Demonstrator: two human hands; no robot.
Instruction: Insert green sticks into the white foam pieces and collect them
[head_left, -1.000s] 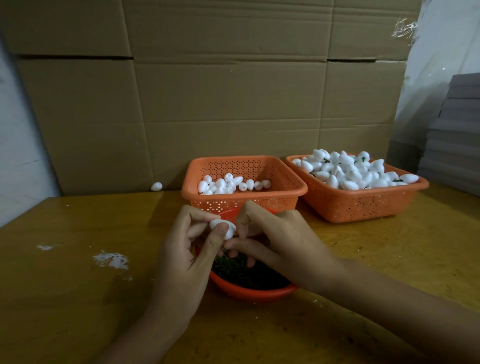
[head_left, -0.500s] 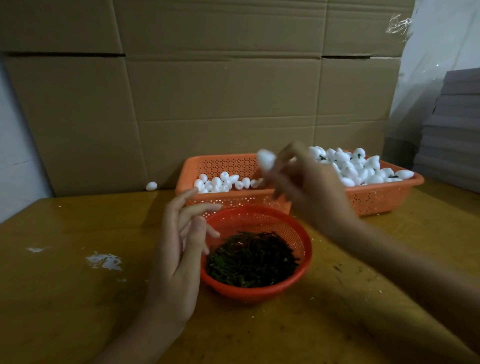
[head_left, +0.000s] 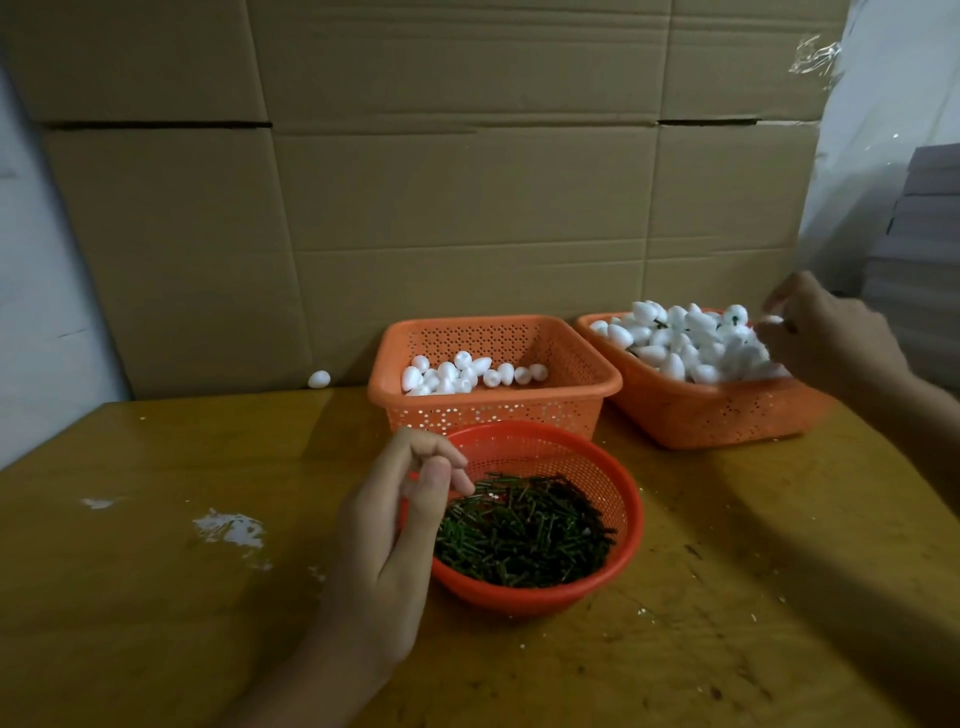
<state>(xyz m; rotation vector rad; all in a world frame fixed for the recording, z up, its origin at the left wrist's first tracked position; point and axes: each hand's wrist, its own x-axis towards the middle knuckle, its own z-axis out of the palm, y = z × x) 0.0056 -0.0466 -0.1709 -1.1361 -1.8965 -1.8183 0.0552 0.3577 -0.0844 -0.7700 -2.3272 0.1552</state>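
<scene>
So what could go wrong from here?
The right basket is heaped above its rim, so a piece dropped by the right hand may roll off; one foam piece already lies stray by the cardboard. The left hand sits at the bowl rim and could tip the sticks.

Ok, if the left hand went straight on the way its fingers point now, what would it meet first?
Most likely the green sticks in the round red basket. The left hand sits at its left rim, fingers aimed right and down into the pile. Its height above them is unclear.
</scene>
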